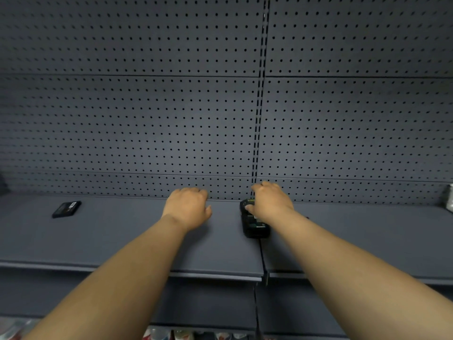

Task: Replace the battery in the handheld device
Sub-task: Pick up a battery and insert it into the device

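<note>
Two hands out | right hand [269,203] closed on black rectangular handheld device [255,223], 3 o'clock of loosely curled, empty left hand [190,207] | step: pickup | next: back cover opened, flat black battery pack [66,208] fetched from 9 o'clock on grey metal shelf [122,241]

Two bare forearms and hands [188,207], no sleeves, unadorned.

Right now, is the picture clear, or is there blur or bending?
Head view: dim, even light, no glare; the shelf edge and pegboard lines bow from the wide lens; the device under the right hand is soft, its labels unreadable.
</note>
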`<action>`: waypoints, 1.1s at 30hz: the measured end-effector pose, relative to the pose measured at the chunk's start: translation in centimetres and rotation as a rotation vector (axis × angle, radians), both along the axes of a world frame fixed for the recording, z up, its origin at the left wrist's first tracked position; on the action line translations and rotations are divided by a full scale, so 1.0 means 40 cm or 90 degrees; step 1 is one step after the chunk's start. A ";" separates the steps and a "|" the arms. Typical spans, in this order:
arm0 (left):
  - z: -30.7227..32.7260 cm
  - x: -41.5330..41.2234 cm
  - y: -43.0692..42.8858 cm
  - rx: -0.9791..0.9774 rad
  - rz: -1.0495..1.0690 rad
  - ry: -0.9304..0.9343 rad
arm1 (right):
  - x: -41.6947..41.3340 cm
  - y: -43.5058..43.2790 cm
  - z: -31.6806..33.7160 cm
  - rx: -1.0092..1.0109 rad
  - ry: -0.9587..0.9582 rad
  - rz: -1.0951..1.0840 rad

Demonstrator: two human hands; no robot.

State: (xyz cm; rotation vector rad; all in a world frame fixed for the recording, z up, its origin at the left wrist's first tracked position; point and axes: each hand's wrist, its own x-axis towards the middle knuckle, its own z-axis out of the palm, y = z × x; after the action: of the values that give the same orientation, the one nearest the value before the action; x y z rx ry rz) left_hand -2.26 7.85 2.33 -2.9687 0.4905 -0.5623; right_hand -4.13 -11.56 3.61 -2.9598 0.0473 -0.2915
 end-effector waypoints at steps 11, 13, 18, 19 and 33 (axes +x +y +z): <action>0.016 0.102 0.240 0.011 -0.012 -0.002 | 0.090 0.254 0.008 0.007 0.010 -0.008; 0.016 0.119 0.294 0.015 -0.021 -0.004 | 0.105 0.312 0.009 0.008 0.013 -0.013; 0.016 0.146 0.422 0.022 -0.040 -0.009 | 0.130 0.463 0.005 0.017 0.018 -0.017; 0.016 0.148 0.446 0.025 -0.045 -0.010 | 0.132 0.491 0.003 0.022 0.018 -0.021; 0.006 0.143 0.609 0.038 -0.080 -0.019 | 0.103 0.655 -0.010 0.016 -0.011 -0.041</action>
State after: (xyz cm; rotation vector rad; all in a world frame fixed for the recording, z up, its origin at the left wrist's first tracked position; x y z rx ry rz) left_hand 3.48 32.19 2.59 -2.8830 0.6825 -0.5906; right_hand -0.02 14.65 3.22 -2.9341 0.1438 -0.3227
